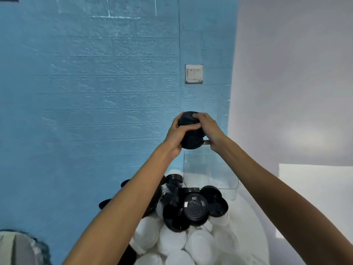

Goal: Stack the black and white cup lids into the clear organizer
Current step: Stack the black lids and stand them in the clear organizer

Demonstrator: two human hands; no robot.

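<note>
A stack of black cup lids (191, 137) is held up in the air by both hands, just above the open top of the clear organizer (210, 173). My left hand (178, 133) wraps the stack's left side. My right hand (209, 129) grips its right side and top. Below, a heap of loose black lids (194, 207) lies on top of a heap of white lids (172, 240) on the white table. The organizer looks empty as far as its transparent walls show.
A blue textured wall (95, 92) with a white light switch (193, 74) stands right behind the organizer. A white wall lies to the right. A grey and white object (17, 247) sits at the bottom left corner.
</note>
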